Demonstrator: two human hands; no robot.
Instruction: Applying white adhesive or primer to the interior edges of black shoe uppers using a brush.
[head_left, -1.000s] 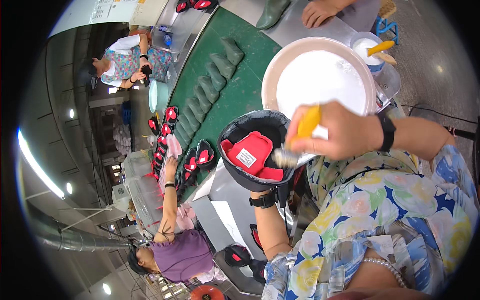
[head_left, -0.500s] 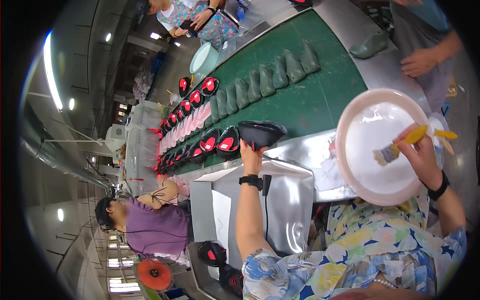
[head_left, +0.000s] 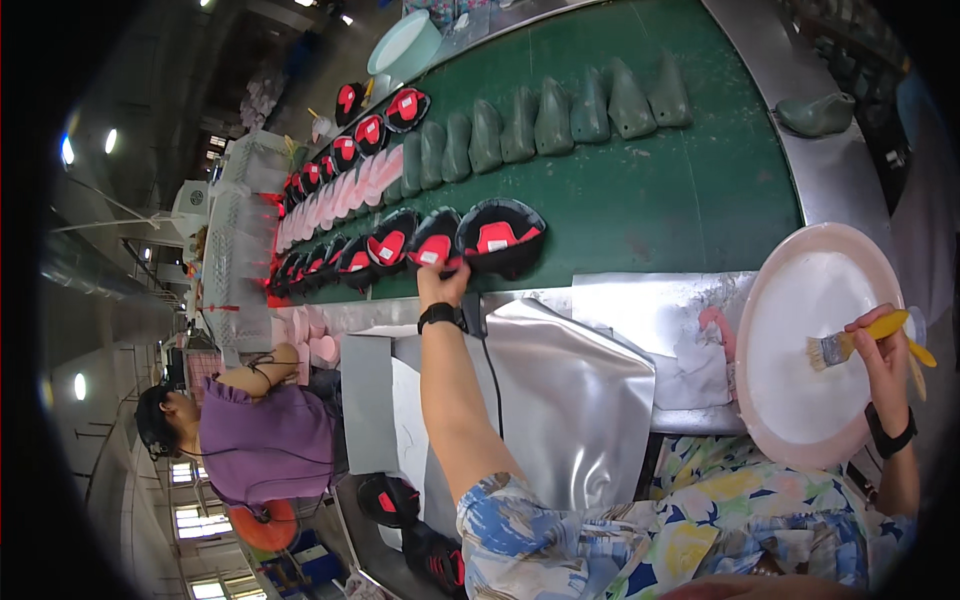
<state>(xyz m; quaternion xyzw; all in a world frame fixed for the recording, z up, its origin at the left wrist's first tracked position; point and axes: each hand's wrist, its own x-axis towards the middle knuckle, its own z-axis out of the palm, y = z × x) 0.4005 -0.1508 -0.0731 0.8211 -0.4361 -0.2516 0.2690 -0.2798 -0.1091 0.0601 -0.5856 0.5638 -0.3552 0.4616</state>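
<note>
My left hand [head_left: 443, 284] reaches over the green conveyor belt. Its fingers close on the near edge of a black shoe upper with a red lining [head_left: 435, 243]. Right beside that one lies another black upper [head_left: 500, 237], its red lining and white label facing up. In my right hand [head_left: 878, 358] is a paintbrush [head_left: 832, 350] with a yellow handle and pale bristles. The brush hangs over a wide pink basin [head_left: 757, 330] containing white liquid. Its bristles point left, toward the basin's middle.
Green shoe lasts [head_left: 553, 118] stand in a row across the belt [head_left: 690, 200], continuing into pink pieces [head_left: 340, 198]. More black uppers flank them. A metal-sheeted surface [head_left: 570, 400] lies before me. A co-worker in purple [head_left: 265, 440] sits at left. A pale green tub [head_left: 405, 48] stands beyond.
The black upper held in my left hand now lies on the belt, and that hand has shifted left to the neighbouring upper. My right hand keeps the brush over the basin. The view has shifted.
</note>
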